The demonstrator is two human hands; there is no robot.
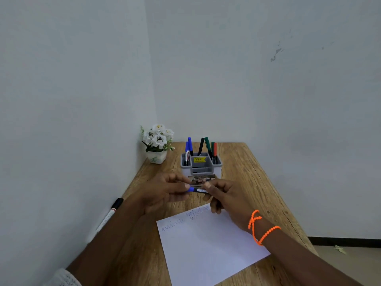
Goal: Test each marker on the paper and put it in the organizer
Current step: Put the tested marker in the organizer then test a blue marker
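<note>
— How are the hands placed?

— Both forearms reach forward over the wooden table (243, 162) and meet above its middle, in front of the organizer (201, 165). The left hand (165, 189) comes in from the left with its fingers curled, thumb and forefinger pinching the blue end of a marker (198, 190). The right hand (224, 198) comes from the right, fingers curled round the marker's other end, the thumb lying on top. An orange bracelet (260, 228) sits on the right wrist.

— So the marker is between them?

— Yes, it lies roughly level from one hand to the other, held off the table, above the far edge of the paper (206, 244). Only the short stretch between the fingers shows: a blue part on the left, a printed barrel on the right. Whether the blue part is a cap seated or coming off, I cannot tell.

— And the paper?

— It lies flat and slightly turned on the table, below the hands, with faint blue zigzag scribbles near its far edge.

— The organizer?

— A grey one with several compartments, just beyond the hands. Blue markers stand on its left side; black, green and red ones lean on its right.

— Anything else?

— A black-capped marker (109, 215) lies at the table's left edge beside the wall, apart from both hands. A pot of white flowers (157, 144) stands in the far left corner.
</note>
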